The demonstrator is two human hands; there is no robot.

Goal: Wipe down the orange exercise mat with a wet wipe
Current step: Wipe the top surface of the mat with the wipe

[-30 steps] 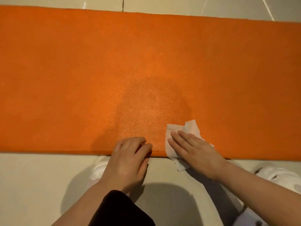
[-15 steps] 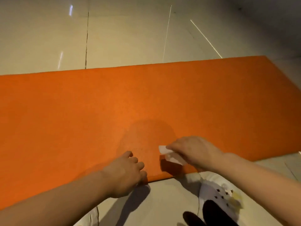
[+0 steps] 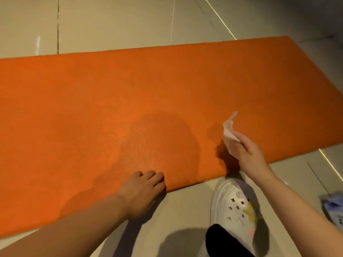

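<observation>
Crumpled white wet wipe (image 3: 229, 130) above the flat orange mat (image 3: 111, 101).

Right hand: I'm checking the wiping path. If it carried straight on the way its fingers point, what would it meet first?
Probably only bare orange exercise mat. The right hand, pinching the wet wipe, points up-left across it; nothing else shows there, though its height above the mat is unclear.

mats: 1 (image 3: 130, 93) | wipes: 1 (image 3: 229, 135) | hands: 2 (image 3: 143, 191) (image 3: 248, 154) | shoes: 1 (image 3: 235, 206) | wipe packs: 1 (image 3: 334, 208)
</observation>
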